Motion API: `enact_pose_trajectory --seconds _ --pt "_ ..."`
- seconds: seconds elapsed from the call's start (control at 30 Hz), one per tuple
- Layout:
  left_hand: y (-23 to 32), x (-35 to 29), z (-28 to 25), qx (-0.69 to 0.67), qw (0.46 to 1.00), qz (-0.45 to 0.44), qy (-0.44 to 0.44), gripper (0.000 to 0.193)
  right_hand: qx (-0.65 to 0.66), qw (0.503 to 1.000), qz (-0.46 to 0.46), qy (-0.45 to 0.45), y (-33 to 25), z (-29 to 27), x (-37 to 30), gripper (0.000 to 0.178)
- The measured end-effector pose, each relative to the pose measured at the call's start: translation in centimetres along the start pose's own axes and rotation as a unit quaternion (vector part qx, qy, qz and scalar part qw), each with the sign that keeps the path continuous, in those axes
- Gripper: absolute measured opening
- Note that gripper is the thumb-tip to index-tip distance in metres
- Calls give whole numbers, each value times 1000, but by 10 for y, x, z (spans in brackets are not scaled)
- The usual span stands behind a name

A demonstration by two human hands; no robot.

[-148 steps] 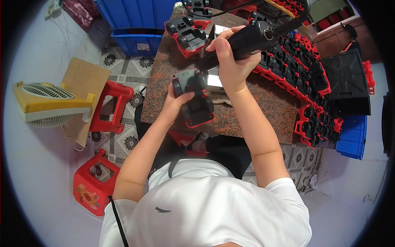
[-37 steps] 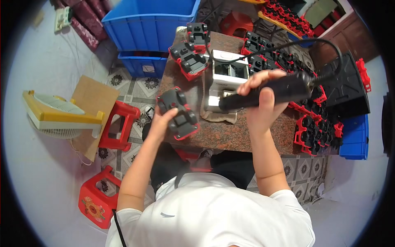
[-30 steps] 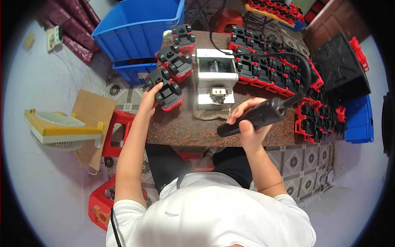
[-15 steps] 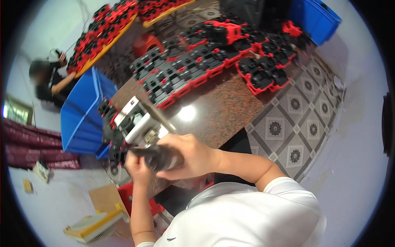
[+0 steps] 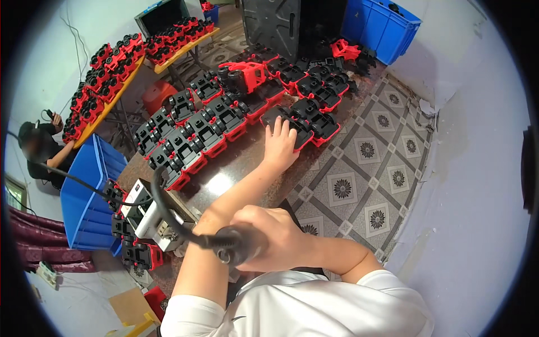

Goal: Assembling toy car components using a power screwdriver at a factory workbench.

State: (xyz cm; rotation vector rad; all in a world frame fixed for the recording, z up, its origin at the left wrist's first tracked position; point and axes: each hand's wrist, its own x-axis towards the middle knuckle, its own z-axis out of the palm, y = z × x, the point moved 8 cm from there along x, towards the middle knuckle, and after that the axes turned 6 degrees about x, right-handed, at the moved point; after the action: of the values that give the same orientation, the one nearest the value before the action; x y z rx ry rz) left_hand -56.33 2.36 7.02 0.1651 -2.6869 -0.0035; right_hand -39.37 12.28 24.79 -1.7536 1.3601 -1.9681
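My right hand point(image 5: 281, 238) is wrapped round a black, corded electric screwdriver point(image 5: 242, 242), whose cable curves off to the left. My left arm stretches forward across the table. My left hand point(image 5: 281, 147) lies with fingers apart on a red and black toy truck point(image 5: 303, 136), seen by its black underside; the thumb is hidden. Close behind it sits another upturned toy truck point(image 5: 317, 119). Rows of similar trucks point(image 5: 202, 132) with black wheels fill the left and middle of the table. One red truck body point(image 5: 247, 76) lies on top of them.
A white boxy device point(image 5: 154, 219) stands at the table's left edge, near a blue crate point(image 5: 92, 202). Another blue crate point(image 5: 384, 31) and a dark case point(image 5: 272, 28) are at the back. A person point(image 5: 50, 146) works beside a yellow-edged table point(image 5: 106, 109) of trucks.
My left hand has left the screwdriver and the white device and reached forward right onto a toy truck. My right hand keeps the screwdriver. The whole view has shifted.
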Motion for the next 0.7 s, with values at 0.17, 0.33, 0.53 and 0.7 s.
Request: enact_pose_trajectory --seconds 0.17,0.33,0.53,0.7 --pt "7 -70 -41 -48 998 49 -5 51 -16 1000 6 11 13 -11 5 56" --pt "-14 -219 -100 -156 982 -66 -83 51 68 994 76 50 33 -7 26 48" --pt "-6 -356 -201 -102 958 -242 -112 48 229 966 81 85 81 50 51 32" --pt "-40 -456 -248 -8 915 -402 -36 46 430 894 75 102 100 143 50 39"
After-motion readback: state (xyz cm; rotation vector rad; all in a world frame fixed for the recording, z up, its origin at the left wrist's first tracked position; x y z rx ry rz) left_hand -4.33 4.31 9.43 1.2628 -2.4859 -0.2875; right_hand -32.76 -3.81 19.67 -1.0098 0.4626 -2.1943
